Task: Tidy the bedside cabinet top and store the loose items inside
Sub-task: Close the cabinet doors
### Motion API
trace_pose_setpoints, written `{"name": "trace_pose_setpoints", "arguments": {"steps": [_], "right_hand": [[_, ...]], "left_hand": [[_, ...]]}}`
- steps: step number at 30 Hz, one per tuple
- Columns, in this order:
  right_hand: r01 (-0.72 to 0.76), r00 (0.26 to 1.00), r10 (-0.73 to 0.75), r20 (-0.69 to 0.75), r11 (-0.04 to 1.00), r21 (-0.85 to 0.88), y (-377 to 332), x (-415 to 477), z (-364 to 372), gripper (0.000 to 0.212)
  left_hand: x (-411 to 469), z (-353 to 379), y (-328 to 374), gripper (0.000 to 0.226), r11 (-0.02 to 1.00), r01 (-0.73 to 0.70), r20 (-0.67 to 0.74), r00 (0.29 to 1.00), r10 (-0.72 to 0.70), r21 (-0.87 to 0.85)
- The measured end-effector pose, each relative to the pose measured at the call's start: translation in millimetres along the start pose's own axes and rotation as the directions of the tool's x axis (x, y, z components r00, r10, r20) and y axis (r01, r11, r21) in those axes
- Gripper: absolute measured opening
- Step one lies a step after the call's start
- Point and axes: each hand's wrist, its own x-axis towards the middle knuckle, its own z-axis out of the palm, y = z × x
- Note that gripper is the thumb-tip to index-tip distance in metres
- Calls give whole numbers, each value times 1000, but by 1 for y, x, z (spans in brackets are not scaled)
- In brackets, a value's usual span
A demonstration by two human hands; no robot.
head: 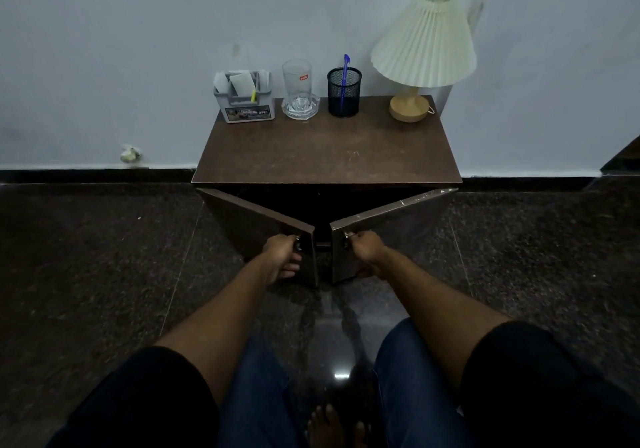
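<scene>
A dark brown bedside cabinet (327, 151) stands against the wall with both doors partly swung out. My left hand (282, 251) grips the metal handle of the left door (256, 220). My right hand (367, 248) grips the handle of the right door (393, 215). Along the back of the top stand a grey organiser box (244, 101) with papers, a clear glass (297, 82) in a glass ashtray (300, 108), a black mesh pen cup (344, 92) with a blue pen (345, 76), and a lamp (420, 56) with a pleated cream shade. The cabinet's inside is dark and hidden.
A pale wall rises behind the cabinet, with a black skirting strip at its foot. A crumpled scrap (130, 154) lies at the wall's base on the left. Dark speckled stone floor (104, 257) spreads all around. My knees and bare foot (332, 423) are at the bottom.
</scene>
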Motion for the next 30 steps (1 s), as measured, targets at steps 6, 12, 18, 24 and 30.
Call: {"name": "trace_pose_setpoints", "arguments": {"steps": [6, 12, 18, 24, 30], "right_hand": [[22, 999, -23, -29, 999, -42, -8, 24, 4, 36], [-23, 999, 24, -25, 1000, 16, -19, 40, 8, 36], [-32, 998, 34, -59, 999, 29, -28, 55, 12, 42], [-32, 994, 36, -101, 999, 40, -36, 68, 16, 44], [-16, 991, 18, -131, 1000, 19, -41, 83, 18, 46]], "left_hand": [[17, 12, 12, 45, 997, 4, -25, 1000, -6, -79], [30, 21, 25, 44, 993, 2, -58, 998, -9, -120], [44, 26, 38, 41, 989, 4, -79, 997, -15, -146], [53, 31, 47, 42, 985, 4, -86, 996, -18, -171], [61, 34, 59, 43, 982, 2, -108, 994, -23, -187]]}}
